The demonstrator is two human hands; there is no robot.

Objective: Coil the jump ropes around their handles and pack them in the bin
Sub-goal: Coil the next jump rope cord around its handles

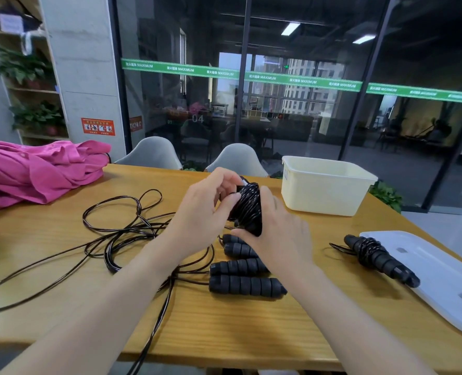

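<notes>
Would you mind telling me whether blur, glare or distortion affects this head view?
Head view: wide-angle bending bows the table edge and the lid; the right hand is slightly motion-blurred; the glass wall mirrors ceiling lights; the coiled rope stays sharp.

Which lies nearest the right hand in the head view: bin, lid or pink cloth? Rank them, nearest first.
From the right hand:
1. Bin, just beyond it, to the right.
2. Lid, at the table's right edge.
3. Pink cloth, far left corner.
</notes>
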